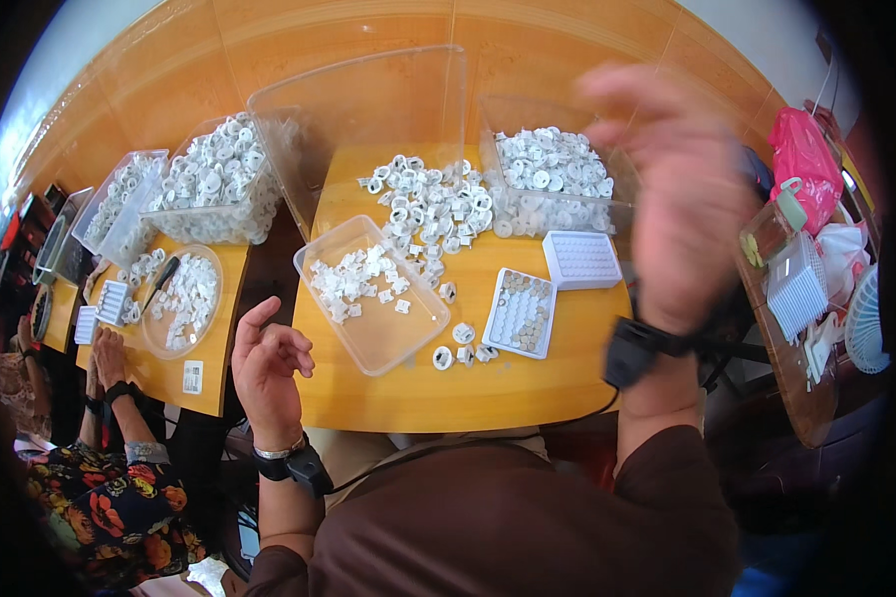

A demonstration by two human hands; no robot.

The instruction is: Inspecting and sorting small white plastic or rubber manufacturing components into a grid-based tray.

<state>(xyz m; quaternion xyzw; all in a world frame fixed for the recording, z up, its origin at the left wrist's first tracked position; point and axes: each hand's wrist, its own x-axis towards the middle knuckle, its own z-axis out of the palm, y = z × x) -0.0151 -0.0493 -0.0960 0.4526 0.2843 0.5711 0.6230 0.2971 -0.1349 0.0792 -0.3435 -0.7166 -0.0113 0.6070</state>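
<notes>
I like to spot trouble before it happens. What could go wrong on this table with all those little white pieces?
The right hand is raised and blurred above the table; coming down, it might knock the white tray of small round parts. Loose white pieces lie near the table edge and could roll off. The left hand hovers beside the clear tub and might nudge it.

Brown sleeves, black wrist devices, silver bracelet

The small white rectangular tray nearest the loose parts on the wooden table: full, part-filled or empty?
Part-filled. The small white rectangular tray has greyish round pieces in many pockets; other pockets show bare white.
</notes>
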